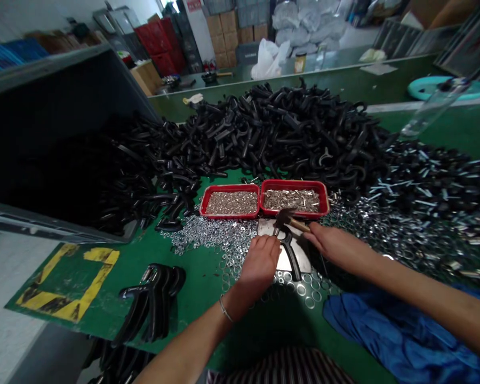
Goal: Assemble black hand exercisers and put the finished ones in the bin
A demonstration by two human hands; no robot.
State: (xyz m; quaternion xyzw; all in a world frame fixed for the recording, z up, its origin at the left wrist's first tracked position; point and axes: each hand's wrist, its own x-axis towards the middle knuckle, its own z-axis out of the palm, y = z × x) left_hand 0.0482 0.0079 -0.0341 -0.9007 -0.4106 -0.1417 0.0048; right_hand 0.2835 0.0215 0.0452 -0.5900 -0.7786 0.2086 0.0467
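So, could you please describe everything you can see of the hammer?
The hammer has a dark, metal-looking head and a tan, wooden-looking handle, gripped by the right hand. It slants over the pale plate, in front of the right red tray, head near the left hand. Whether the head touches the metal piece beneath is unclear.

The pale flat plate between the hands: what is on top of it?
A curved black piece lies across the pale flat plate. The left hand covers the plate's left part, so whatever is beneath it cannot be seen.
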